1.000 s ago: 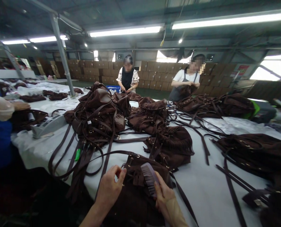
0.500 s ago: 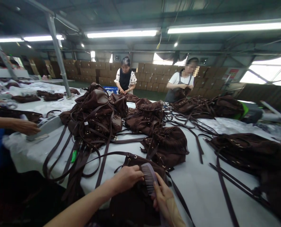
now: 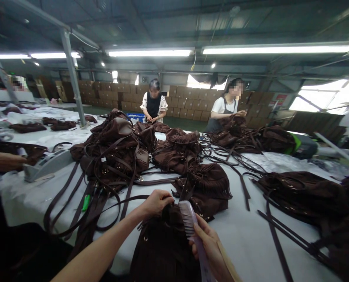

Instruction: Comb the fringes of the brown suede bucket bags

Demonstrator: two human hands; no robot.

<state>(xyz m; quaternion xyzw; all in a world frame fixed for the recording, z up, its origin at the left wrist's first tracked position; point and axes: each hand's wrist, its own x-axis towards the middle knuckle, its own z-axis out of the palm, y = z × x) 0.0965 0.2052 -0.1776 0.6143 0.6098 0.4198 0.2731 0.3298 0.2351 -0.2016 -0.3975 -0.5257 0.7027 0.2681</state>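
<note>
A dark brown fringed bag (image 3: 165,252) is right in front of me at the table's near edge. My left hand (image 3: 157,203) is closed on the upper part of this bag, with the fingertips pinching its dark material. In my right hand (image 3: 211,244) is a pale purple comb (image 3: 189,217), gripped by its handle. The comb's teeth face left and lie close against the bag; whether they are in the fringe I cannot tell. A long strap runs leftward from near my left hand.
Piled brown bags (image 3: 112,152) cover the middle of the white table (image 3: 236,235). A green lighter (image 3: 86,203) lies on straps at left. More bags (image 3: 306,192) lie at right. Two people (image 3: 153,102) work across the table; another person's hand (image 3: 6,161) reaches in at left.
My left hand has moved up and left, pulling the bag's upper part higher. The comb has shifted slightly right, still in my right hand. The neighbour's hand at left has drawn back.
</note>
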